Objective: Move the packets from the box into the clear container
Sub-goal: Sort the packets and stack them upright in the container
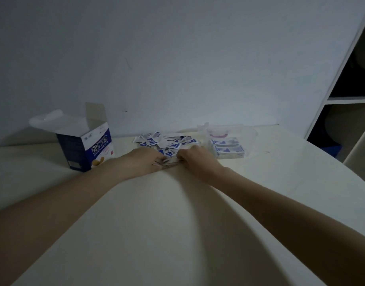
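Far left on the pale counter (177,234): a blue-and-white box (88,149) stands upright with its top flaps open; its interior cannot be seen from this angle. Just right of the box, the left hand (144,162) lies low on the counter at the near edge of a loose heap of blue-and-white packets (167,142). Its grip is narrow, fingers curled onto a few packets held between the two hands. The heap is spread flat across the counter's far side, between box and container. The right hand (195,159) meets the left at the same spot, knuckles up, fingers curled and pinching the same small bundle of packets; individual fingertips are too dim to separate. Right of the hands, a clear container (249,134) sits on the counter, holding a neat stack of packets (229,150) at its near end. Far right: white shelving (342,100) with dark compartments.
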